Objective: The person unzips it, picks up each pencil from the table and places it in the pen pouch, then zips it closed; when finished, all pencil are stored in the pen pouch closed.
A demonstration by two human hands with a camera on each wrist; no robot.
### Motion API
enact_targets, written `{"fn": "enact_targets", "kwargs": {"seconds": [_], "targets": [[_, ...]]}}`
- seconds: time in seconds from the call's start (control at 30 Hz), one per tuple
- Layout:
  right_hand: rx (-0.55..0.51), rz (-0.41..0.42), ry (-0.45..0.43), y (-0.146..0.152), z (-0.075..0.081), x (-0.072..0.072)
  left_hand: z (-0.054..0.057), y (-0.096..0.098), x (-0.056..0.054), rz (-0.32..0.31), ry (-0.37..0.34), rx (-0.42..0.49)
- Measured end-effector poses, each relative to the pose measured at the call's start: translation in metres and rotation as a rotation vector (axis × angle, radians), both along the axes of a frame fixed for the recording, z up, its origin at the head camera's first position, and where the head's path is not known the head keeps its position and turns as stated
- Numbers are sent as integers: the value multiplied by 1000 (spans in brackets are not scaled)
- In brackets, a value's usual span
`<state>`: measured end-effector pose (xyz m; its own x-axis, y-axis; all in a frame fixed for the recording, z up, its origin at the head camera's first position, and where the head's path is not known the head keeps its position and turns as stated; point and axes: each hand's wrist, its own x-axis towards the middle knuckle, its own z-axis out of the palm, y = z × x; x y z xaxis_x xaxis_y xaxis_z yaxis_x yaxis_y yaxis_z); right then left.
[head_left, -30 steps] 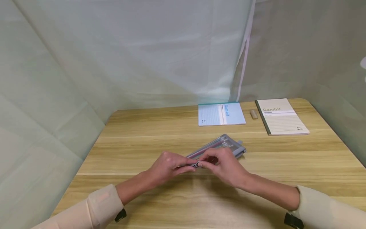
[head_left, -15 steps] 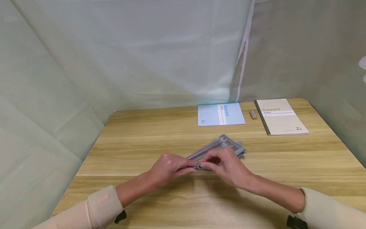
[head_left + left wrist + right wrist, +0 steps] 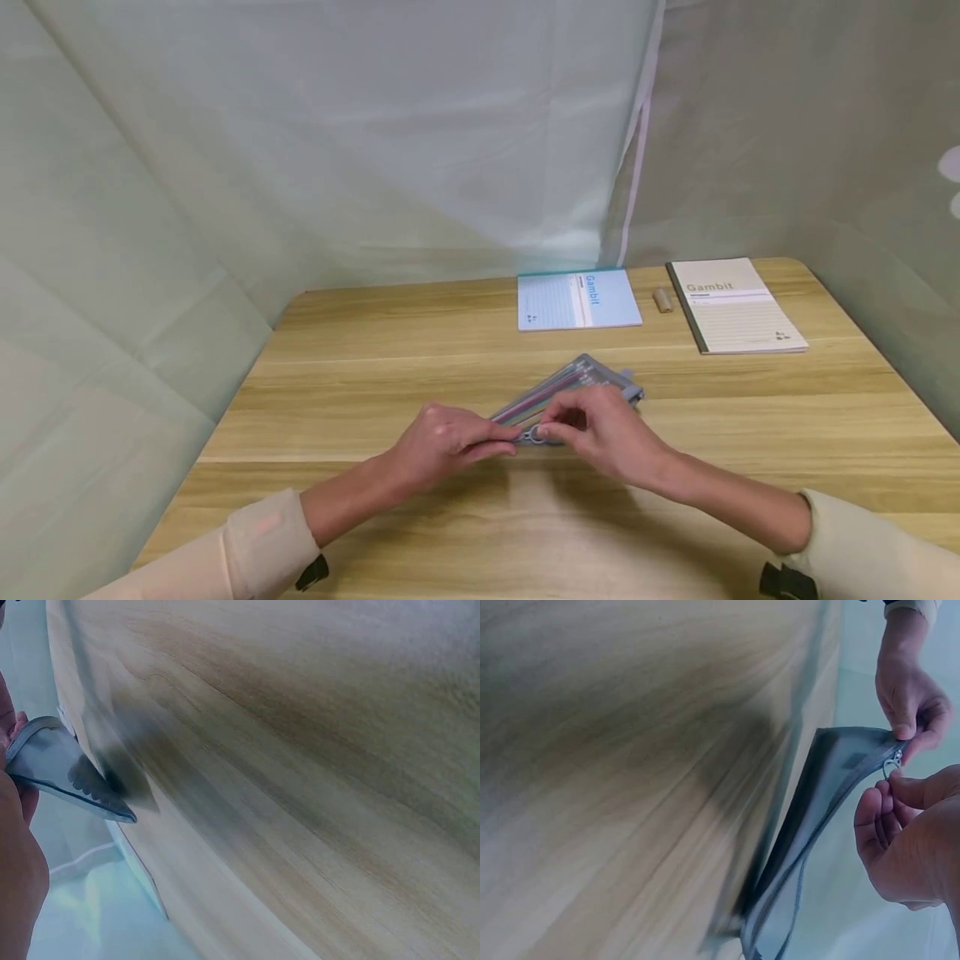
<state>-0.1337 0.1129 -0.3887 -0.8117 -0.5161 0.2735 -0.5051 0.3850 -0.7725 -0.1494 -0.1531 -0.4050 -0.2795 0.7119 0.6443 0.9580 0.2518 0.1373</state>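
A grey see-through zip pencil case (image 3: 547,390) lies slanted above the near middle of the table, with coloured pencils showing through its side. My left hand (image 3: 450,435) pinches its near left corner between thumb and fingers. Between thumb and forefinger, my right hand (image 3: 607,429) holds the ring-shaped zipper pull (image 3: 886,769), close beside the left fingertips. In the right wrist view, the zip's toothed edges (image 3: 799,889) stand apart toward the case's far end. The left wrist view catches only the case's end (image 3: 60,761) and part of the left hand.
Behind the case, a blue notebook (image 3: 547,300) lies at the table's back edge. To its right are a small brown cylinder (image 3: 662,300) and a cream notebook (image 3: 738,312) with a dark spine. Pale cloth (image 3: 450,142) hangs around the wooden table (image 3: 360,358).
My right hand has drawn the zipper pull slightly to the right, away from the left fingertips. The left hand keeps its pinch on the case corner, nearly still.
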Motion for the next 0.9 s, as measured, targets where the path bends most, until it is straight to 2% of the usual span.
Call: {"fn": "enact_targets", "kwargs": {"seconds": [0.2,0.33,0.47,0.63,0.77,0.9], "targets": [[60,-17,17,6,2,-4,2,-2,1,2,-28,-8],[140,-84,53,21,1,-13,2,-9,3,27,-61,-16],[222,-156,112,39,0,-21,1,-20,4,48,-61,-34],[266,-237,153,63,-1,-28,0,-32,4,65,-94,-51],[294,-289,168,83,0,-29,-1,-42,4,93,-130,-61],[314,-303,161,97,0,-25,-1,-48,3,109,-140,-70]]}}
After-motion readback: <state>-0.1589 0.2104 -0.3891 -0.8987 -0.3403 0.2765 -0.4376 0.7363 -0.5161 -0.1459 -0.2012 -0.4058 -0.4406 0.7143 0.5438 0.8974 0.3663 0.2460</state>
